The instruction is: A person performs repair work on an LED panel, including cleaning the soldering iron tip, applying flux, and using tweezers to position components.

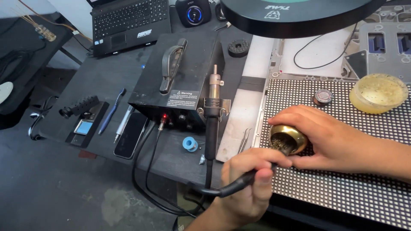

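My left hand (248, 182) is near me, closed tight round 1 black soldering iron handle (239, 184). Its tip end goes into 1 round brass tip cleaner (287, 139), full of curly wire. My right hand (334, 143) comes in from the right & wraps round that brass pot, fingers on top, thumb under. The 2 hands are almost touching.

The pot sits on the left edge of 1 big dotted LED panel (342, 188). Far right on the panel: 1 yellow-ish round tub (379, 93) & 1 small solder roll (323, 97) just left of it.

Left of the panel lies 1 pair of tweezers (245, 139). Then 1 black box, the solder station (180, 81), w/ 1 handle on top, 1 red light in front & 1 hot air wand (212, 115) standing in its holder. 1 small blue ring (190, 143) lies near the box front.

Further left: 1 phone (131, 134), 1 silver pen tool (123, 124), 1 blue pen (111, 112). Far back: 1 laptop (128, 23) & 1 black speaker w/ blue ring (193, 12). 1 big black lamp head (295, 17) hangs over the top.
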